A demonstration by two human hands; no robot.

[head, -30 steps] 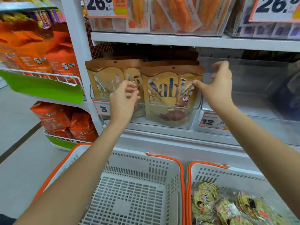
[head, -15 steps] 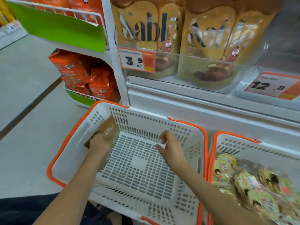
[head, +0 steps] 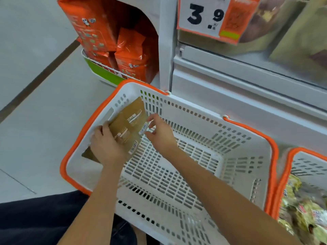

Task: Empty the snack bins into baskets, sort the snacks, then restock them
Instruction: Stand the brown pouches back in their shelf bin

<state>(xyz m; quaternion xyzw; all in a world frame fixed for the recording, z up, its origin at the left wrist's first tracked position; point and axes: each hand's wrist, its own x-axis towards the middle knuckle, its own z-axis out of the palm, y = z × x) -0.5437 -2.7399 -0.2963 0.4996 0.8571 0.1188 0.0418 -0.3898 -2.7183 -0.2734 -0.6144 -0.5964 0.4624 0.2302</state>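
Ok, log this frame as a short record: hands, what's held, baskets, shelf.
left hand: grips brown snack packs inside the white basket
right hand: fingers at the packs' right edge, grip unclear
white basket: holds nothing but those packs
second basket: on the right, green-yellow snack packets inside
shelf: price tag reads 3.9; orange bags to the left

Both bare forearms reach forward; left hand (head: 106, 147) grips with curled fingers, right hand (head: 161, 135) pinches loosely.

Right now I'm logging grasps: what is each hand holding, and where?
The left hand grips brown snack packets by their lower left end, over the basket. The right hand's fingers touch their right edge; a firm hold cannot be told.
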